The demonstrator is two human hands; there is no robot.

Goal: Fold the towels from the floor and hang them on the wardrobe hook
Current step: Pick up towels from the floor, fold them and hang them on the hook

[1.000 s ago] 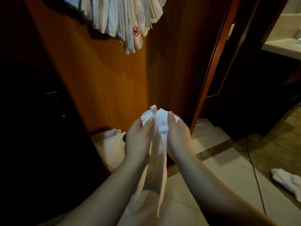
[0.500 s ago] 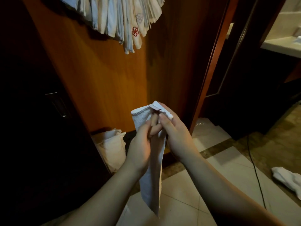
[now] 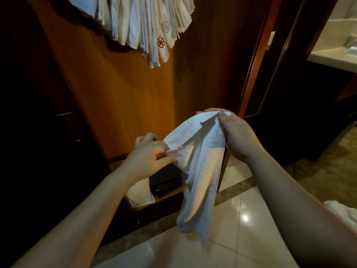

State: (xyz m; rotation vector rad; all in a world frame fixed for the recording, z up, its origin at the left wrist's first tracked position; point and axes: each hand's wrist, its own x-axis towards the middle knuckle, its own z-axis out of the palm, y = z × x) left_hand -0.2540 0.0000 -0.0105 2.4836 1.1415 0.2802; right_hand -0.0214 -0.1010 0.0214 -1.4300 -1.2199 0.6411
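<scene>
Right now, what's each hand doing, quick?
Left hand: pinching the white towel at its lower edge.
Right hand: gripping the towel's top corner.

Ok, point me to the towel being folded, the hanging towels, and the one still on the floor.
held towel (image 3: 201,167): head view, middle of the draped cloth.
hanging towels (image 3: 139,22): head view, centre of the bunch.
floor towel (image 3: 345,211): head view, visible folds at right edge.
</scene>
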